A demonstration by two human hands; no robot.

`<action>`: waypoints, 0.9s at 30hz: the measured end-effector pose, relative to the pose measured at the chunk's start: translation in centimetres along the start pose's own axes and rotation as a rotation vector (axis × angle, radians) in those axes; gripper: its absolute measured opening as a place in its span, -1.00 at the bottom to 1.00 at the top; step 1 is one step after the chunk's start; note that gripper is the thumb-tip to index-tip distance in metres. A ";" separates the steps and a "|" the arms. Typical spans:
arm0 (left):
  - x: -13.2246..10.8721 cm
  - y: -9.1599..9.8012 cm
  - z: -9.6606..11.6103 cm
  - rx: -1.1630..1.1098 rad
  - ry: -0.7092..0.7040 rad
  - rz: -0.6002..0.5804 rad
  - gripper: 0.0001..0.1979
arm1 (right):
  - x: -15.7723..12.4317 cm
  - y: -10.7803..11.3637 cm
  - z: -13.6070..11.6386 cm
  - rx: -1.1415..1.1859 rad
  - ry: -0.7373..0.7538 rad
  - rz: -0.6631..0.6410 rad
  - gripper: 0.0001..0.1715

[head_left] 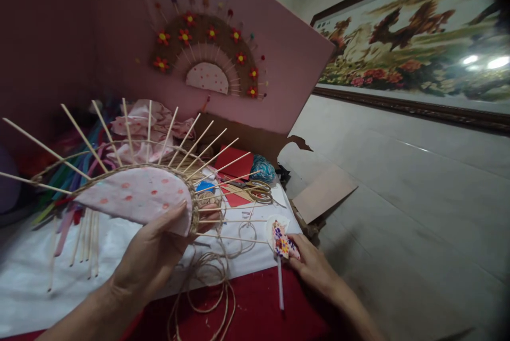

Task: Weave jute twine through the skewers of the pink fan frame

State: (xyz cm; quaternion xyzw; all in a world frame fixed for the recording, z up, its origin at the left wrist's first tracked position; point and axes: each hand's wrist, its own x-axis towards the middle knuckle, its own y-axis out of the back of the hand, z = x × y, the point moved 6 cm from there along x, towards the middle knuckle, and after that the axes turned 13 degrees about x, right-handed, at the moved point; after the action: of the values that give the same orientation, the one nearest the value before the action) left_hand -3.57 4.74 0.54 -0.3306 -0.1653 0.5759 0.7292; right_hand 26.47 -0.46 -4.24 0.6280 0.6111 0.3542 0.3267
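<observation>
My left hand (153, 248) grips a half-round piece (139, 192) covered in white cloth with red dots, thumb on its face and fingers behind. Thin wooden sticks (149, 128) fan out from its curved edge, which is trimmed with twine (194, 213). A thinner ring of twine passes around the sticks farther out. My right hand (308, 261) is closed on the handle of a flower-patterned glue gun (280, 240). A clear glue stick (280, 288) juts from its lower end. Behind its tip lies a small white round piece (273, 222). Loose twine (209, 277) hangs below the half-round piece.
Scissors (258, 192), red paper (235, 163) and blue yarn (263, 168) lie on the white-covered table (24, 288). Coloured pipe cleaners (66, 192) and crumpled cloth (139, 118) are at left. A fan-shaped flower decoration (207, 76) hangs on a pink board (279, 65).
</observation>
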 end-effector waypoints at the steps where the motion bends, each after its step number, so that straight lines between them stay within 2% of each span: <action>1: 0.0 -0.1 0.0 0.028 -0.003 -0.013 -0.76 | 0.7 0.1 0.2 0.008 -0.003 0.042 -0.54; 5: -0.1 -0.2 0.0 0.085 0.001 -0.055 -0.73 | 2.7 -0.1 0.6 0.026 0.004 0.166 -0.54; 10: -0.1 -0.3 -0.1 0.075 -0.004 -0.073 -0.73 | 2.7 0.0 0.8 0.043 0.000 0.136 -0.54; 13: -0.2 -0.4 -0.3 0.055 0.019 -0.080 -0.72 | 2.0 2.0 -0.1 0.035 -0.002 0.214 -0.48; 16: -0.4 -0.5 -0.5 0.043 0.036 -0.106 -0.71 | 1.3 4.6 -2.6 0.115 0.101 0.401 -0.71; 17: -0.5 -0.5 -0.5 0.039 0.033 -0.109 -0.71 | 1.3 5.0 -3.6 0.183 0.146 0.417 -0.76; 19: -0.6 -0.6 -0.6 0.030 0.030 -0.115 -0.71 | 1.7 4.8 -5.7 0.381 0.237 0.369 -0.72; 22: -0.7 -0.7 -0.8 -0.003 0.067 -0.128 -0.73 | 3.2 2.8 -8.7 0.686 0.350 0.166 -0.81; 24: -0.9 -0.7 -0.9 -0.034 0.101 -0.124 -0.75 | 4.2 1.2 -10.3 0.897 0.362 0.044 -0.81; 27: -1.1 -0.7 -0.8 -0.047 0.139 -0.098 -0.78 | 5.3 -0.5 -12.7 1.183 0.350 -0.083 -0.67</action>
State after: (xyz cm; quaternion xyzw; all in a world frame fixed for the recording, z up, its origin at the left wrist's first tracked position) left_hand -2.86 3.36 0.56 -0.3783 -0.1437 0.5111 0.7583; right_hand 15.51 4.52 2.41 0.6110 0.7724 0.0404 -0.1684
